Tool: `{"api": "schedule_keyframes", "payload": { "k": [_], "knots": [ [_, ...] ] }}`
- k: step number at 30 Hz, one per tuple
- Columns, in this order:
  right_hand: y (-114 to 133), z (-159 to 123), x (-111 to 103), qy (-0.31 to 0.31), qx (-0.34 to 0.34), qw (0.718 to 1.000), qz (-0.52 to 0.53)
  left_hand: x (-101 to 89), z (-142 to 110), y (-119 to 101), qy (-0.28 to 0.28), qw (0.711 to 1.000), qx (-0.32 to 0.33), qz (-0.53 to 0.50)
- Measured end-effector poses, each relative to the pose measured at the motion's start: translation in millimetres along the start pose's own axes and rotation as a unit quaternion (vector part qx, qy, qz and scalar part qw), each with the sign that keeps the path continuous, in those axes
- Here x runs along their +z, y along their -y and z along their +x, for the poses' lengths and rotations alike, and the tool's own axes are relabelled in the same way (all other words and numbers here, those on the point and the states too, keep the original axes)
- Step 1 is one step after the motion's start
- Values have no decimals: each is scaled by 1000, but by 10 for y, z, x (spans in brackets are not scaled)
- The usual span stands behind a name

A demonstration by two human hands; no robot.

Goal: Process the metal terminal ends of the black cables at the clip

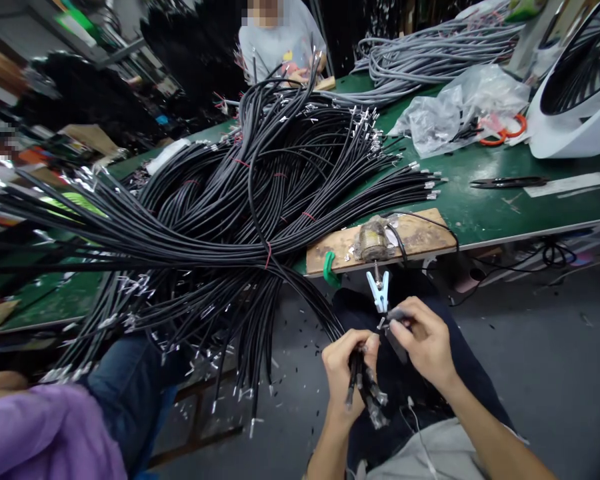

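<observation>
My left hand [347, 367] is closed round a small bunch of black cables [365, 390], their stripped ends pointing down over my lap. My right hand [423, 337] pinches the end of one black cable [396, 315] just below a light blue clip [379, 290]. The clip hangs from a small motor [373, 241] fixed on a wooden board [420, 233] at the table edge. A large heap of black cables [240, 200] with metal terminals spreads over the green table [485, 200] and droops off its front edge to my left.
Black scissors [507, 181] and a white label strip [567, 185] lie on the table's right part. Further back lie clear plastic bags [455, 107], orange-handled scissors [503, 132], a white fan [575, 100] and grey cables [430, 57]. A person in grey [280, 40] sits opposite; a purple sleeve [45, 433] is at my left.
</observation>
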State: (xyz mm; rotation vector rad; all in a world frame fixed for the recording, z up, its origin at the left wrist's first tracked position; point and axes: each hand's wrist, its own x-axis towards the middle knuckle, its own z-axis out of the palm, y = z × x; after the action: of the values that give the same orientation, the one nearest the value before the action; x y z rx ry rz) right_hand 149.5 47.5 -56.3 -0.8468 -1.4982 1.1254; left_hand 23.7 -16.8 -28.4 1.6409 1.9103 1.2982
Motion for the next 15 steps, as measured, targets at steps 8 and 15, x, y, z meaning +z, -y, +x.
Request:
{"api": "schedule_keyframes", "payload": {
  "k": [8, 15],
  "knots": [
    [152, 74, 23, 9, -36, 996, -84, 24, -31, 3, 6, 1000, -1, 7],
    [17, 4, -126, 48, 9, 998, -31, 20, -33, -30, 24, 998, -39, -42]
  ]
}}
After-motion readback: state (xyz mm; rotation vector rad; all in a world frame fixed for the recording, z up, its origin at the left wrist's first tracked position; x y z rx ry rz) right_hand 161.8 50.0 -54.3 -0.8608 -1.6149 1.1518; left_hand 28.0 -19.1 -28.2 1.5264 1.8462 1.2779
